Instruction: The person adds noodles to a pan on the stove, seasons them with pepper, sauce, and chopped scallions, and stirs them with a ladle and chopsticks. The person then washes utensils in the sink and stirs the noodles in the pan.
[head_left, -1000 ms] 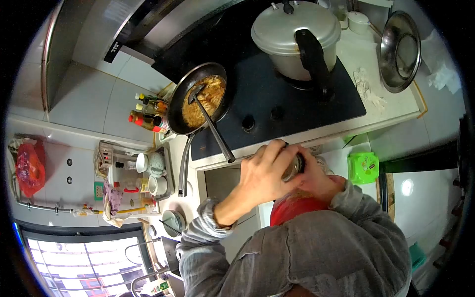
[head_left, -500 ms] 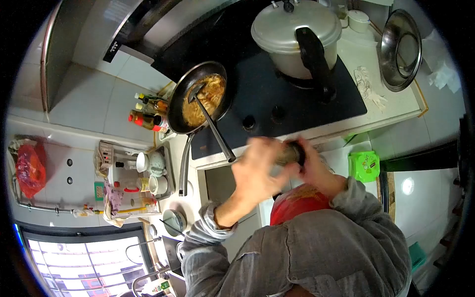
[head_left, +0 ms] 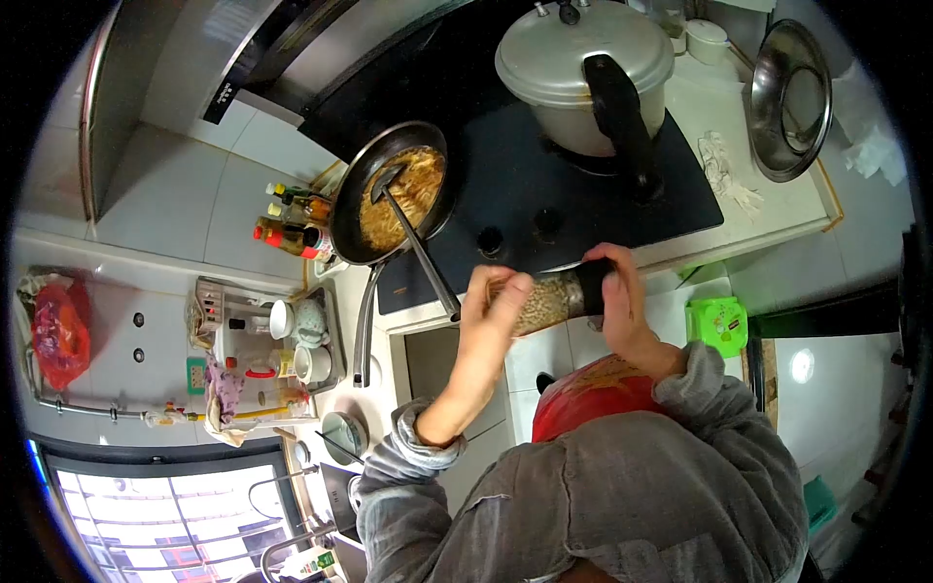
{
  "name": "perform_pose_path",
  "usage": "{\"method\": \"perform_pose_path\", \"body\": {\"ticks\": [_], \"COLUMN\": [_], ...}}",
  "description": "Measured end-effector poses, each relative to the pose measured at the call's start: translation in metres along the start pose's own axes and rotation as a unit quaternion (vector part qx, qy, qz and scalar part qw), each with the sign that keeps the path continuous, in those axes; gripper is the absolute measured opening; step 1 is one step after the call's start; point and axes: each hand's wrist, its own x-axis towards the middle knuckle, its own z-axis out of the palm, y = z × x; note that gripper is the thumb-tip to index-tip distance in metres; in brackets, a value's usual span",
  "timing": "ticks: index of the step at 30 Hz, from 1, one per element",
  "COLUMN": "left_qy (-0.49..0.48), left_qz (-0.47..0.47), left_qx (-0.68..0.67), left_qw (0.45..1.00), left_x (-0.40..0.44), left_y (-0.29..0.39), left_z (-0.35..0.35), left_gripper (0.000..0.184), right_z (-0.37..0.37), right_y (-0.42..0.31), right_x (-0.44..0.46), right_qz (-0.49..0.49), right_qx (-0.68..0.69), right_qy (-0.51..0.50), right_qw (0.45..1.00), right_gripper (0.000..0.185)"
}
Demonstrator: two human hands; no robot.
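Both my hands hold a clear grinder jar point(head_left: 546, 303) sideways in front of the stove's edge; pale grains show through its wall. Its clear end is wrapped by my left hand point(head_left: 494, 313), and my right hand point(head_left: 622, 303) grips the black cap point(head_left: 595, 285). Beyond my left hand, a black frying pan point(head_left: 342, 209) sits on the stove with brown, saucy food point(head_left: 418, 189) in it. A black spatula point(head_left: 418, 243) rests in the pan, its handle leaning over the rim toward me.
A pressure cooker point(head_left: 583, 73) stands on the black stove point(head_left: 476, 146). Right of it are a metal bowl point(head_left: 789, 102) and white gloves point(head_left: 724, 170) on the counter. Sauce bottles point(head_left: 292, 233) stand left of the pan, near a dish rack point(head_left: 335, 340). A green box point(head_left: 717, 325) lies lower right.
My hands have moved apart along the jar, showing its clear body and black cap. My left hand has shifted to the left. Pan, spatula and cooker stay in place.
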Motion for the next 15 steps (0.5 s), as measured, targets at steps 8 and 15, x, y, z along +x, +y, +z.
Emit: {"method": "perform_pose_path", "body": {"ticks": [8, 15], "left_qy": [-0.051, -0.060], "left_qz": [0.434, -0.115], "left_qx": [0.413, -0.092], "left_qw": [0.799, 0.987], "left_x": [0.006, 0.011], "left_y": [0.021, -0.005], "left_z": [-0.007, -0.008], "left_gripper": [0.065, 0.051], "right_z": [0.003, -0.010], "right_y": [0.007, -0.002], "right_x": [-0.004, 0.005], "right_qz": [0.424, -0.142], "right_qx": [0.384, -0.081], "right_qy": [0.001, -0.002], "right_qw": [0.820, 0.987], "right_gripper": [0.031, 0.025]}}
